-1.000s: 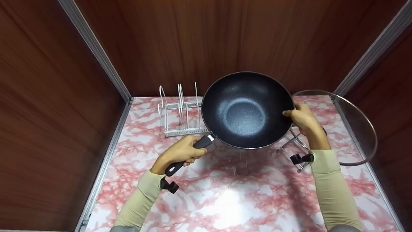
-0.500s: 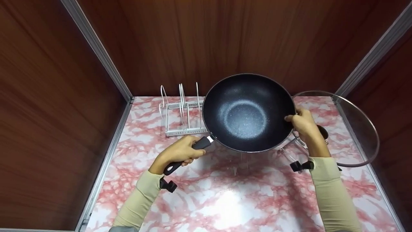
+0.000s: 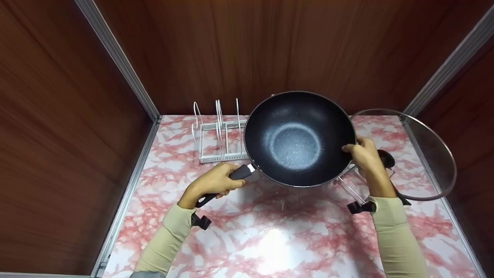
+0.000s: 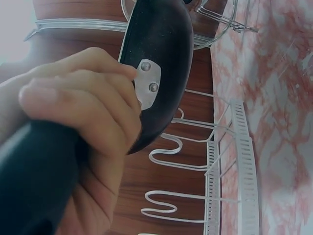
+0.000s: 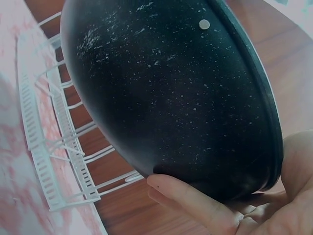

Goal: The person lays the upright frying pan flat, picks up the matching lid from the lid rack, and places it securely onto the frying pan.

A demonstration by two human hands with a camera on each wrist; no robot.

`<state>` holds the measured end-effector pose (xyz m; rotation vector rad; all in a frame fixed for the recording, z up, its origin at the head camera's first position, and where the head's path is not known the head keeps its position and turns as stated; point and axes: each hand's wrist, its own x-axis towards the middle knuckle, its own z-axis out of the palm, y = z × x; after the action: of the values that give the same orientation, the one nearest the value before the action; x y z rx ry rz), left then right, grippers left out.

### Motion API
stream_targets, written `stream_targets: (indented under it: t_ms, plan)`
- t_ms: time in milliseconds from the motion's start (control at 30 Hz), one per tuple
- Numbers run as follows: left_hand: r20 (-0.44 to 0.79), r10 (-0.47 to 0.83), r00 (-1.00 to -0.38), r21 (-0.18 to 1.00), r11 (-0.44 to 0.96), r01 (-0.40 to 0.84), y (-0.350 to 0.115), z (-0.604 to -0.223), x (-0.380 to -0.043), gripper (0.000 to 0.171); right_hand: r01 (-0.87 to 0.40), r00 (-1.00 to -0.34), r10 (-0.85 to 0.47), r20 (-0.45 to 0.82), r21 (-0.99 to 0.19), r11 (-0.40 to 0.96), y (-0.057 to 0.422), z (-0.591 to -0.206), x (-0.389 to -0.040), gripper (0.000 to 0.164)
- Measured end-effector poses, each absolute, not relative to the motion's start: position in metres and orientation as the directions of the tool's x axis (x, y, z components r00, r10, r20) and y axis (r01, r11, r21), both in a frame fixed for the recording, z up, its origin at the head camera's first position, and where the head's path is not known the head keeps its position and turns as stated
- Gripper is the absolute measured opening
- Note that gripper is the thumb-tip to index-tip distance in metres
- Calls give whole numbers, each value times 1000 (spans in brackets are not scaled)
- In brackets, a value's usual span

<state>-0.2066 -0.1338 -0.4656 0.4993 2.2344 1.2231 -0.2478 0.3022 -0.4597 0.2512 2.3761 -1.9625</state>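
Observation:
A black wok (image 3: 295,139) is held up off the table, its inside facing the head camera. My left hand (image 3: 216,179) grips its black handle (image 3: 241,172), fingers wrapped around it. At the right side of the wok, my right hand (image 3: 366,158) holds the rim, thumb on the inside and fingers against the outer wall. The right wrist view shows the speckled underside of the wok (image 5: 171,98) with the fingers (image 5: 195,203) spread beneath it. In the left wrist view, a riveted metal bracket (image 4: 148,84) joins the handle to the wok.
A white wire rack (image 3: 224,157) stands at the back left, partly hidden by the wok. At the right, a glass lid (image 3: 428,154) stands upright near a metal stand (image 3: 352,189) and a black ladle-like utensil (image 3: 386,158). Brown panels (image 3: 247,50) enclose the marbled table (image 3: 231,239).
The wok has come slightly lower in the head view, with the right hand moving down along with it. More of the black utensil shows beside the right wrist. Both holds are unchanged.

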Motion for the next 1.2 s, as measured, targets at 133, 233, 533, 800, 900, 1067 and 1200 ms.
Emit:
stream_targets:
  t_ms: [133, 233, 533, 800, 900, 1067, 1200]
  plan:
    - [-231, 539, -810, 813, 564, 144, -134, -467, -206, 5, 148, -985, 112, -130, -974, 173, 301, -463, -244, 52]
    - [-198, 534, -822, 784, 590, 195, -134, -468, -206, 5, 150, -983, 127, -131, -976, 155, 300, -465, -241, 49]
    - [-74, 531, -844, 696, 634, 338, -133, -470, -205, 9, 166, -979, 135, -152, -982, 95, 299, -467, -229, 48]
    - [29, 515, -857, 549, 708, 444, -132, -475, -204, 11, 140, -982, 137, -126, -985, 97, 296, -472, -220, 55]
    - [22, 482, -876, 504, 751, 426, -131, -476, -202, 15, 137, -982, 141, -123, -986, 95, 296, -473, -217, 56]
    - [34, 421, -907, 433, 811, 393, -129, -479, -198, 23, 154, -979, 141, -146, -987, 49, 295, -476, -212, 52]
    - [84, 402, -912, 403, 823, 400, -129, -482, -196, 26, 164, -976, 154, -156, -985, 47, 295, -479, -208, 51]
